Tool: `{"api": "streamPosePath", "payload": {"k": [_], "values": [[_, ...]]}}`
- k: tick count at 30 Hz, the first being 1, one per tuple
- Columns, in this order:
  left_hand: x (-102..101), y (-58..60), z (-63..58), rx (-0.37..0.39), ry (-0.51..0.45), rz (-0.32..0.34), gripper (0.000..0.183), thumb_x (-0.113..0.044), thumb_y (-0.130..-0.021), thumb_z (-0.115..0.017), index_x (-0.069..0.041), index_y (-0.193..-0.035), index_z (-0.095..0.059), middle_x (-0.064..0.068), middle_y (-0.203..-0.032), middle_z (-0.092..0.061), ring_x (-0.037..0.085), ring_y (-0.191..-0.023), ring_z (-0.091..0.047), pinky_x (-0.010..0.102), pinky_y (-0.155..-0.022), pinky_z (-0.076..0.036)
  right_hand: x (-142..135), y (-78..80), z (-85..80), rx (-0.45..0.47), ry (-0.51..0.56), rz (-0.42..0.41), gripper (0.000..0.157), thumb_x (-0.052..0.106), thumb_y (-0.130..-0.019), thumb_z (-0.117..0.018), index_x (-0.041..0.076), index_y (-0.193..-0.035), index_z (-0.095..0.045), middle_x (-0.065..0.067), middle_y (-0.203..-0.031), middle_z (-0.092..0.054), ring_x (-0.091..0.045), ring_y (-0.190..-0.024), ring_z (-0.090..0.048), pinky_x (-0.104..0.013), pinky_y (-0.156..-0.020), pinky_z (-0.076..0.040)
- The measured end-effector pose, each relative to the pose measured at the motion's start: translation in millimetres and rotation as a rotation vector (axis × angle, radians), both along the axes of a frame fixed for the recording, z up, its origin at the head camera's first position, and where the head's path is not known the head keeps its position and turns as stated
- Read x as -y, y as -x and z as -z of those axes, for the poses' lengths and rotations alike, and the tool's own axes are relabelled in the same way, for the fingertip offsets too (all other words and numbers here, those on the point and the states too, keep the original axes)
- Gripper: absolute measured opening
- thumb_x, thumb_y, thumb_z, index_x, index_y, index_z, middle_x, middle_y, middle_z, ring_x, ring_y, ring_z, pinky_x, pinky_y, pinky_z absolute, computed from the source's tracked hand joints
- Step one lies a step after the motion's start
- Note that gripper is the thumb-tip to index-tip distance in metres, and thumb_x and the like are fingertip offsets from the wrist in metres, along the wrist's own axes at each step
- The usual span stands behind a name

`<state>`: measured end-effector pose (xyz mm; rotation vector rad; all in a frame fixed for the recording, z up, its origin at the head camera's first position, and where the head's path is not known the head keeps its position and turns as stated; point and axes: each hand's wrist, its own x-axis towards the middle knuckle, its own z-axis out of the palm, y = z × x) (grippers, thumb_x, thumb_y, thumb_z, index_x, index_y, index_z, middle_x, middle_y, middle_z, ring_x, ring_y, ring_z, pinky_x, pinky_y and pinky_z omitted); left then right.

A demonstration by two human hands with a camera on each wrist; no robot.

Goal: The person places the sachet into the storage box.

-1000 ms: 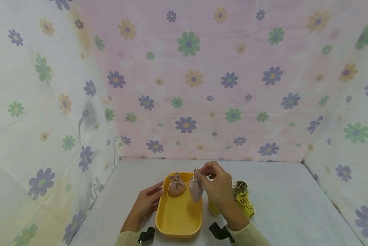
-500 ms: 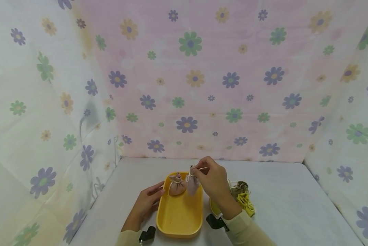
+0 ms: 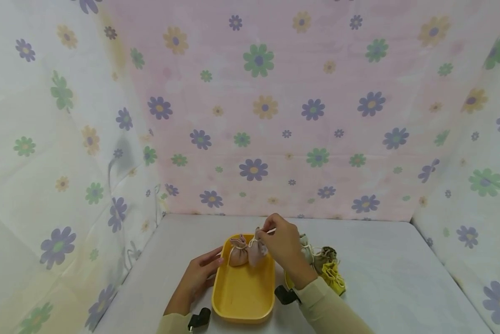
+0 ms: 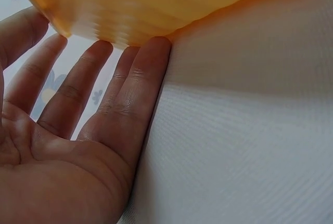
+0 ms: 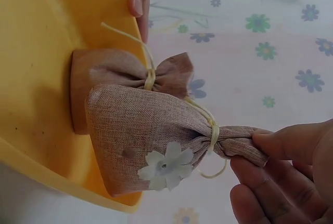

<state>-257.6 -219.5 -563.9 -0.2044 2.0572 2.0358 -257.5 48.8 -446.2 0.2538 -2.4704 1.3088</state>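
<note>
My right hand (image 3: 282, 241) pinches the gathered neck of a mauve drawstring pouch (image 5: 145, 130) between thumb and fingers. A white fabric flower is on its side, and a cream cord ties its neck. This pouch hangs in the far right part of the yellow tray (image 3: 243, 297); whether it touches the bottom I cannot tell. Just left of it, a pinkish-brown drawstring pouch (image 3: 238, 254) sits inside the tray. My left hand (image 3: 199, 273) rests against the tray's left side, its fingertips (image 4: 156, 47) touching the wall and the fingers loosely extended.
Right of the tray, partly behind my right forearm, lie several more pouches: a pale green pouch (image 3: 306, 248), an olive-brown pouch (image 3: 327, 257) and a yellow pouch (image 3: 334, 278). A white cloth (image 3: 383, 278) covers the table. Flowered curtains (image 3: 258, 116) enclose the back and sides.
My right hand has moved left with the mauve pouch, bringing it close beside the pinkish-brown one. The pale green pouch has come into sight behind the hand. My left hand stays put.
</note>
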Motion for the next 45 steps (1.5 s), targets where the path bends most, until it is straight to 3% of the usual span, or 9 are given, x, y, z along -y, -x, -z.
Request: {"api": "streamPosePath", "payload": {"k": [10, 22, 34, 45], "values": [[-0.6, -1.1, -1.6, -0.002, -0.015, 0.003, 0.066, -0.042, -0.092, -0.078, -0.022, -0.151, -0.056, 0.02, -0.156, -0.049, 0.026, -0.118, -0.07, 0.043, -0.089, -0.064, 5.2, 12.6, 9.9, -0.002, -0.077, 0.046, 0.023, 0.021, -0.088, -0.084, 0.019, -0.086, -0.061, 0.009, -0.083, -0.07, -0.008, -0.072, -0.07, -0.022, -0.054, -0.054], [1.0, -0.2, -0.4, 0.007, -0.012, 0.0, 0.068, -0.044, -0.09, -0.079, -0.023, -0.15, -0.057, 0.02, -0.157, -0.049, 0.025, -0.118, -0.069, 0.042, -0.09, -0.063, 4.6, 15.2, 14.2, 0.052, -0.166, 0.051, 0.022, 0.022, -0.089, -0.082, 0.018, -0.088, -0.06, 0.007, -0.081, -0.07, -0.009, -0.05, -0.049, -0.025, -0.042, -0.042], [-0.3, -0.7, -1.0, -0.011, -0.021, 0.008, 0.065, -0.041, -0.093, -0.077, -0.021, -0.151, -0.055, 0.02, -0.156, -0.05, 0.026, -0.119, -0.07, 0.043, -0.089, -0.063, 5.0, 14.5, 17.8, 0.083, -0.179, 0.042, 0.021, 0.022, -0.088, -0.083, 0.018, -0.088, -0.062, 0.006, -0.079, -0.068, -0.01, -0.061, -0.055, -0.026, -0.052, -0.047], [1.6, -0.9, -1.5, 0.0, -0.016, 0.015, 0.068, -0.043, -0.091, -0.078, -0.022, -0.151, -0.055, 0.02, -0.157, -0.049, 0.023, -0.115, -0.071, 0.043, -0.089, -0.064, 3.8, 16.0, 22.3, 0.08, -0.209, 0.011, 0.024, 0.025, -0.089, -0.083, 0.021, -0.086, -0.06, 0.007, -0.077, -0.065, -0.01, -0.06, -0.054, -0.025, -0.052, -0.048]]}}
